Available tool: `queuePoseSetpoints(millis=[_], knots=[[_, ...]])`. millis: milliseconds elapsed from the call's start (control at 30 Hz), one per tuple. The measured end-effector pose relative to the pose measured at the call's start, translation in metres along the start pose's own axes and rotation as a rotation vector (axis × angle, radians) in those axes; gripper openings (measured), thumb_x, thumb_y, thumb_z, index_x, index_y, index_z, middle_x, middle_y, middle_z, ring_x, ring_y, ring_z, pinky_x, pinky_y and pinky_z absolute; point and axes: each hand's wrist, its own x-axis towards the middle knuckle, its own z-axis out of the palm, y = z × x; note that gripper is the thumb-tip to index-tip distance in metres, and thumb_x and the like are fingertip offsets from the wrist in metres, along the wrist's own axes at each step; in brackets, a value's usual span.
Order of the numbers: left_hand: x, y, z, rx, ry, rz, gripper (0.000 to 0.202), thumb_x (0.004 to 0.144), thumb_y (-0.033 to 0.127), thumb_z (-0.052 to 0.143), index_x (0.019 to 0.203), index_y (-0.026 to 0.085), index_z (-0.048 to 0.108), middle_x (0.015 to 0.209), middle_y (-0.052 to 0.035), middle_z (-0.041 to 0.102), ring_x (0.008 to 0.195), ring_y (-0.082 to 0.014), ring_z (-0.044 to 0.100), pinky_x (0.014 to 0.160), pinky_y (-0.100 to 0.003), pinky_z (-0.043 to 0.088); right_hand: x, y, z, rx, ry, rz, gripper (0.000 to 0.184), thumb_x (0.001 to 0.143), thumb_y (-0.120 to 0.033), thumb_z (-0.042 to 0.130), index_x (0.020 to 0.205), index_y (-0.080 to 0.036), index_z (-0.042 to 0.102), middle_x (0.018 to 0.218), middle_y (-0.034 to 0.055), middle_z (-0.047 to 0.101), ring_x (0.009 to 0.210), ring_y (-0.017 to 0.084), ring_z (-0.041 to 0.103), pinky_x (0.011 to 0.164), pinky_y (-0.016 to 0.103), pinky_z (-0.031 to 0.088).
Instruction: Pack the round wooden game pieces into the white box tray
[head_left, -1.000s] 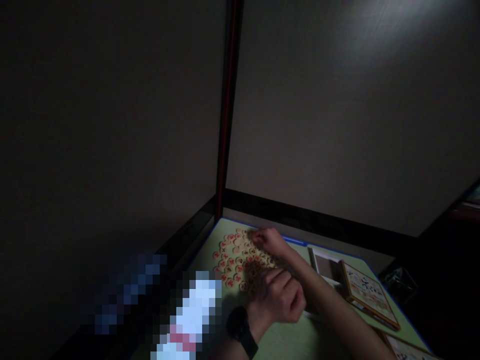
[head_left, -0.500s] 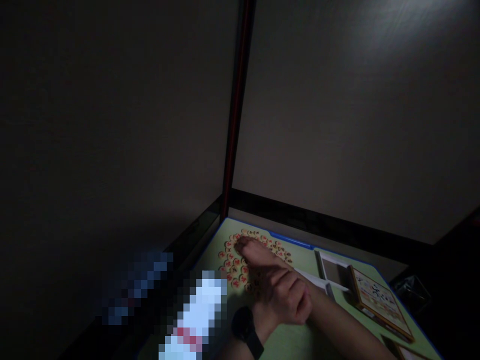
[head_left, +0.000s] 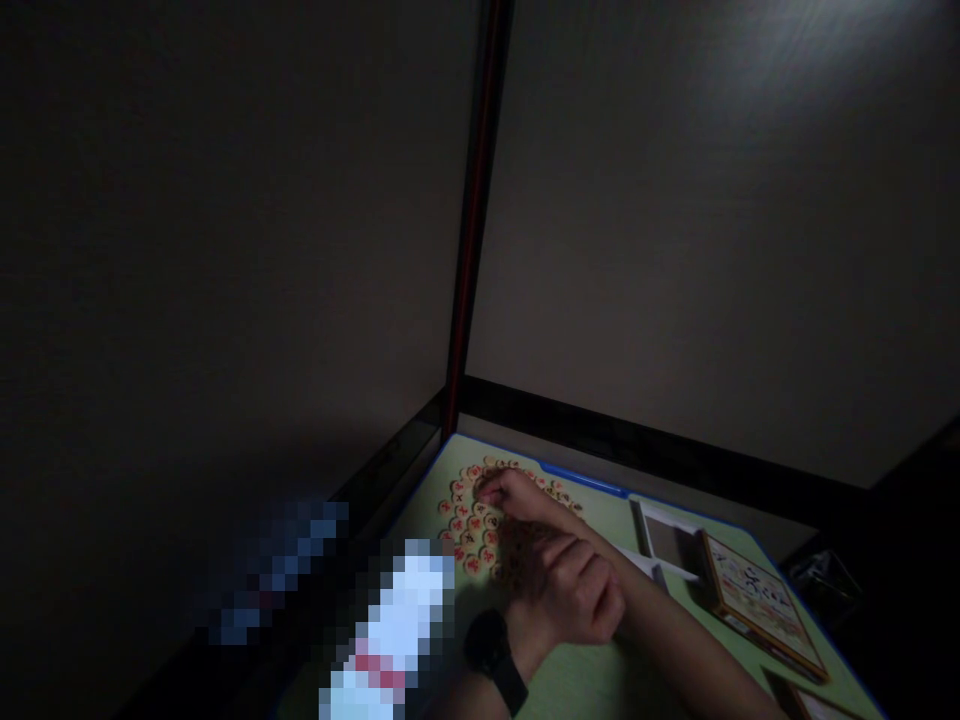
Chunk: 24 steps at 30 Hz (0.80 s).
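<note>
Round, pale Chinese chess pieces [head_left: 474, 524] with red and dark characters lie spread over the far left part of a green table [head_left: 585, 670]. My right hand [head_left: 510, 490] is over these pieces, its fingers drawn together and pointing left; whatever is between the fingertips is hidden. Nearer to me, my left hand [head_left: 576, 588], with a black watch [head_left: 491, 650] on the wrist, is curled into a fist in front of the right forearm. Its palm side is out of sight. Some pieces are covered by both hands and the forearm.
On the right side stand an open white tray-like box [head_left: 667, 535] and a printed box [head_left: 761, 600]; another box [head_left: 814, 703] is cut off below. Walls meet behind the table. A blurred-out bright patch [head_left: 397, 620] covers the lower left.
My right hand has drawn back slightly to the right over the pieces, its fingers now more closely bunched. My left fist has stayed nearly in place.
</note>
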Motion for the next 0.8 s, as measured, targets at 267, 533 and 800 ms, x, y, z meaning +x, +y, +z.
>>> queuePoseSetpoints(millis=[267,533,800], knots=[[-0.002,0.000,0.002,0.002,-0.001,0.007,0.019,0.076,0.018,0.047,0.057,0.019,0.050,0.055,-0.0012,0.052,0.053,-0.0141,0.050,0.050,-0.030,0.037,-0.006,-0.016,-0.008,-0.429,0.049,0.206,0.012,0.079,-0.020,0.055,0.074,-0.018,0.066,0.087,0.0119,0.068,0.090,0.024,0.060,0.082,0.033,0.041],[0.000,0.000,0.000,-0.003,0.005,0.011,0.020,0.076,0.018,0.046,0.057,0.019,0.051,0.055,-0.0017,0.051,0.052,-0.0141,0.049,0.051,-0.030,0.035,-0.004,-0.024,-0.004,-0.399,0.008,0.183,0.025,0.078,-0.005,0.050,0.087,-0.016,0.070,0.092,0.0093,0.071,0.085,0.019,0.063,0.077,0.027,0.043],[0.000,0.000,0.000,-0.002,-0.002,0.009,0.020,0.077,0.016,0.048,0.057,0.020,0.050,0.055,-0.0009,0.048,0.053,-0.0140,0.046,0.052,-0.030,0.036,0.005,0.011,-0.006,-0.104,-0.033,0.097,0.025,0.071,-0.002,0.056,0.082,-0.015,0.075,0.078,0.0019,0.073,0.073,0.013,0.066,0.067,0.021,0.048]])
